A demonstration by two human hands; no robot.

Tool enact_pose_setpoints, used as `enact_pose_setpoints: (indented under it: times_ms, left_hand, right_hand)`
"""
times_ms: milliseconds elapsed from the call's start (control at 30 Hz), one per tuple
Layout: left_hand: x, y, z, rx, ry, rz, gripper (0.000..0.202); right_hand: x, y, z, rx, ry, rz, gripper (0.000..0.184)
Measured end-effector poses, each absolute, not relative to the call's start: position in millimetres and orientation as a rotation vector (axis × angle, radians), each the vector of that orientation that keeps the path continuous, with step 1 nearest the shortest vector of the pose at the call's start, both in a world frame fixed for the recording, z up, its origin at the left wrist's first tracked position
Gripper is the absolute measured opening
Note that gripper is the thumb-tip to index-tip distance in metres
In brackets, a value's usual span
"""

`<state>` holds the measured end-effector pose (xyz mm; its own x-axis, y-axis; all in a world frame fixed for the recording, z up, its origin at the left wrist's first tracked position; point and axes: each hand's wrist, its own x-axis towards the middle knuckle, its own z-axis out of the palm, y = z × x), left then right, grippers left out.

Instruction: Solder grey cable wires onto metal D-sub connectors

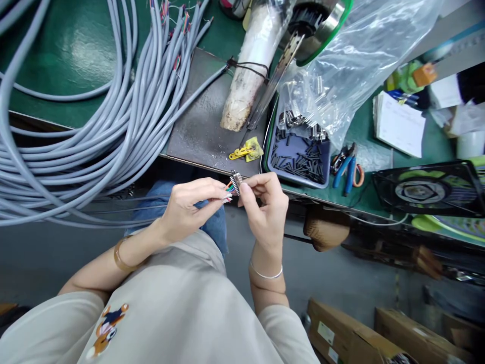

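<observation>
Between my fingertips, just off the table's front edge, is a small metal multi-pin connector [236, 182] with thin coloured wires [229, 188] at its left side. My right hand [264, 205] pinches the connector between thumb and fingers. The wires are gripped by my left hand [197, 201], its thumb and fingers pressed together near the connector's back. Whether each wire is joined to a pin is too small to tell. Close above lies a yellow clip-like piece [241, 151] beside a crumpled yellow scrap [254, 149] on a dark plate [200, 116].
A thick bundle of grey cables [125, 116] covers the left. A white wrapped roll [246, 71] and a soldering iron [271, 83] lie ahead. Right of them stand a bin [299, 179] of black sleeves and connectors, pliers [346, 169] and a black fan [428, 189].
</observation>
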<state>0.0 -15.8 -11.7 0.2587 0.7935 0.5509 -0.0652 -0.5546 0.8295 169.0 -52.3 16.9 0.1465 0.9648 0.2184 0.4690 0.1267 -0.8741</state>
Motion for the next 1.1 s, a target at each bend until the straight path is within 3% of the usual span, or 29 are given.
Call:
enact_pose_setpoints:
  times_ms: [200,567,833,967,1100]
  left_hand:
    - [3,-14,-3,1.530,0.721,1.285,0.006]
    - [1,-13,-1,1.443,0.730,1.186,0.003]
    - [-1,-4,8,0.785,0.678,0.861,0.034]
    - [-2,-2,7,0.732,0.643,0.796,0.036]
    - [-3,-2,8,0.715,0.630,0.769,0.036]
  right_hand:
    - [167,-50,11,-1.341,-1.270,0.860,0.019]
    - [174,-51,2,-1.398,-1.370,0.517,0.009]
    - [180,-53,-1,-1.170,-1.498,0.330,0.008]
    - [175,-53,-1,-1.354,-1.562,0.277,0.008]
    - [170,-50,5,-1.426,-1.430,0.498,0.014]
